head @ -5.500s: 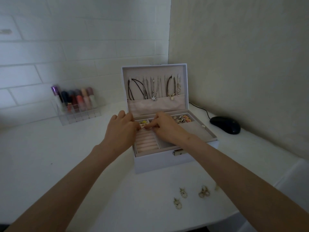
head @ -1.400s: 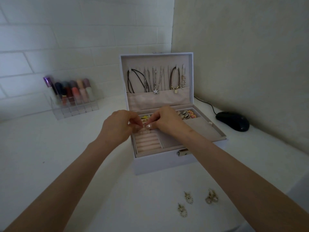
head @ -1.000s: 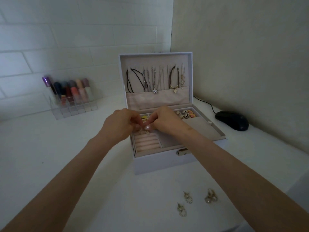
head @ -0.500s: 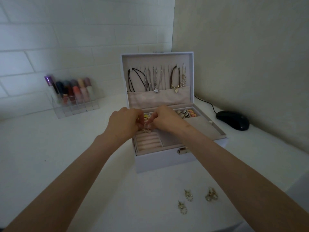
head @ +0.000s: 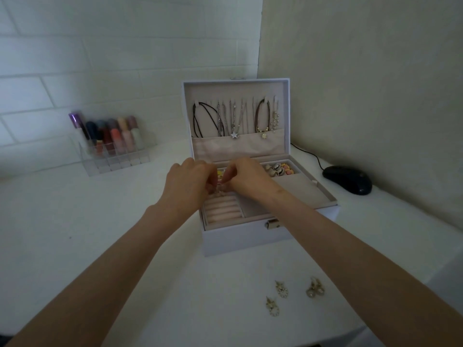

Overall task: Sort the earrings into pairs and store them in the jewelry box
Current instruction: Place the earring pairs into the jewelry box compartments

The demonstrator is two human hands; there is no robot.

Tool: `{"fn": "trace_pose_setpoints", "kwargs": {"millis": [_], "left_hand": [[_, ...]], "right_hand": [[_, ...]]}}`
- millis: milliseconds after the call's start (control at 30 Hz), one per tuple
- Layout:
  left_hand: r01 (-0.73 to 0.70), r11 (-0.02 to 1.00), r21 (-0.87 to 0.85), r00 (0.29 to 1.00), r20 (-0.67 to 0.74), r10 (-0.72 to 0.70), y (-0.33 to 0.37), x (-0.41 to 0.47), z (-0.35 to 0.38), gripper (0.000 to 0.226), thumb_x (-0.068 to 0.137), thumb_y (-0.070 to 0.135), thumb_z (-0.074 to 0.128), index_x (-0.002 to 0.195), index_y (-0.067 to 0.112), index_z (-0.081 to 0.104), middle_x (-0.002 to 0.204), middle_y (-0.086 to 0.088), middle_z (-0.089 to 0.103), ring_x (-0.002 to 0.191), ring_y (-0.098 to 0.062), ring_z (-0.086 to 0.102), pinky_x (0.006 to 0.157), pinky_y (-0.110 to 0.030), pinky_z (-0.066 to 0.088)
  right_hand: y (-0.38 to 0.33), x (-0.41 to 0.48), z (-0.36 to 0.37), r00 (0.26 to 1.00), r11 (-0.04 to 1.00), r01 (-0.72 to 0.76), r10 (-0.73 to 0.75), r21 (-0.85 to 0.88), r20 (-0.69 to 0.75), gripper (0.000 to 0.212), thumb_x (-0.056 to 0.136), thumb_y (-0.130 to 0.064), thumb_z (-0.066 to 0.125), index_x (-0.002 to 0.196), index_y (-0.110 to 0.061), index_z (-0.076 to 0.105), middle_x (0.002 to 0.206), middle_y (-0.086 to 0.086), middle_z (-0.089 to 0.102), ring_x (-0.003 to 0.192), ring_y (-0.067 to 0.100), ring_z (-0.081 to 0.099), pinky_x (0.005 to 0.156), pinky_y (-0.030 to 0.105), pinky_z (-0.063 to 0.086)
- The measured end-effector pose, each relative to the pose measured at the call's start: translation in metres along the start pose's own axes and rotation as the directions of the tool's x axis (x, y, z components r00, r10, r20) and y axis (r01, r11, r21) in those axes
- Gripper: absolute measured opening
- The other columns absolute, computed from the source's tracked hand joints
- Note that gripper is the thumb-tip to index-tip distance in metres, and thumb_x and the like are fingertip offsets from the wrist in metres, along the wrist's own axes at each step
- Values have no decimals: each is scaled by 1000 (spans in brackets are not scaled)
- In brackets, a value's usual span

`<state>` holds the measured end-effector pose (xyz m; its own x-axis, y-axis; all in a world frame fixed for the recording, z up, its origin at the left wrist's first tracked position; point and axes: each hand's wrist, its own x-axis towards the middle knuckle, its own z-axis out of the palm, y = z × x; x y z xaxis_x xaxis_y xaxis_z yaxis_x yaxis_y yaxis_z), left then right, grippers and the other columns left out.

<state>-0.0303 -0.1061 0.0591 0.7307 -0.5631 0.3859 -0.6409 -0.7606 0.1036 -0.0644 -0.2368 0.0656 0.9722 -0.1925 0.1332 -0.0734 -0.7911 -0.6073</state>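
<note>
The white jewelry box [head: 240, 240] stands open on the white table, necklaces hanging in its lid. My left hand [head: 186, 187] and my right hand [head: 246, 177] meet over the box's left back part, above the pink ring rolls [head: 223, 210]. Their fingertips pinch a small pale earring [head: 220, 187] between them; most of it is hidden. Colourful earrings [head: 279, 169] fill a back right compartment. Three gold earrings lie on the table in front of the box: one [head: 281, 289], another [head: 272, 306] and a third [head: 314, 290].
A clear organiser with several nail polish bottles [head: 112, 144] stands at the back left by the brick wall. A black computer mouse [head: 347, 179] with its cable lies right of the box near the beige wall. The table edge runs along the lower right.
Both hands have stayed together over the box's left compartments, fingers shifting slightly on the small earring. The three earrings on the table have not moved.
</note>
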Motion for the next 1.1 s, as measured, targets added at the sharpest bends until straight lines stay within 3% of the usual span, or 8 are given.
{"fn": "trace_pose_setpoints", "kwargs": {"millis": [167,333,400,600,733,867,1000,1100], "left_hand": [[-65,998,-23,987,-146,61,-9,-10,-2,9,86,18,60,90,23,67,93,3,66,90,-22,51,70,-29,26],[-170,985,34,969,-177,173,-10,-18,3,9,77,18,68,77,25,73,76,-1,67,72,-28,54,61,-31,27],[-190,980,62,960,-197,199,-11,-21,4,10,72,25,64,73,25,74,68,0,66,64,-29,54,57,-31,29],[-237,962,132,947,-188,259,-13,-23,2,18,71,31,58,72,25,75,66,3,65,59,-26,54,53,-29,30],[-235,963,134,951,-172,257,-14,-23,1,18,73,31,57,72,25,75,66,5,65,60,-24,53,53,-29,30],[-218,971,96,949,-212,234,-17,-26,0,7,77,23,66,79,24,72,70,4,68,64,-25,55,56,-29,31],[-242,964,113,950,-173,259,-15,-29,0,28,81,21,43,79,26,71,71,4,66,63,-25,53,55,-28,29],[-229,967,110,955,-169,245,-15,-30,-1,20,77,6,63,82,23,70,73,0,67,65,-27,53,56,-29,30]], "right_hand": [[14,-10,-10,998,985,59,-54,161,-36,20,82,0,61,85,-14,74,78,-4,63,74,9,55,67,19,48],[13,-16,-6,986,985,167,-166,34,-20,19,84,-7,63,95,-17,75,76,-7,62,71,4,53,61,10,37],[12,-18,-5,978,978,209,-209,-23,8,21,86,-9,61,101,-17,73,71,-13,52,68,1,47,64,7,36],[13,-19,-2,974,967,229,-227,-114,28,21,88,-12,61,106,-15,71,108,7,57,102,22,53,90,29,42],[13,-22,-6,976,975,217,-216,-38,23,24,87,-5,58,107,-12,71,87,-5,57,91,15,53,70,6,35],[15,-28,-13,976,975,216,-214,56,-38,27,87,-5,58,108,-15,70,77,-11,53,69,-3,47,66,0,35],[18,-35,-18,969,966,238,-229,99,-91,25,86,-6,61,104,-18,72,73,-24,48,68,-6,50,66,4,38],[21,-41,-23,962,961,257,-244,105,-119,23,85,-6,62,102,-18,73,74,-25,51,69,-15,52,66,1,38]]}}
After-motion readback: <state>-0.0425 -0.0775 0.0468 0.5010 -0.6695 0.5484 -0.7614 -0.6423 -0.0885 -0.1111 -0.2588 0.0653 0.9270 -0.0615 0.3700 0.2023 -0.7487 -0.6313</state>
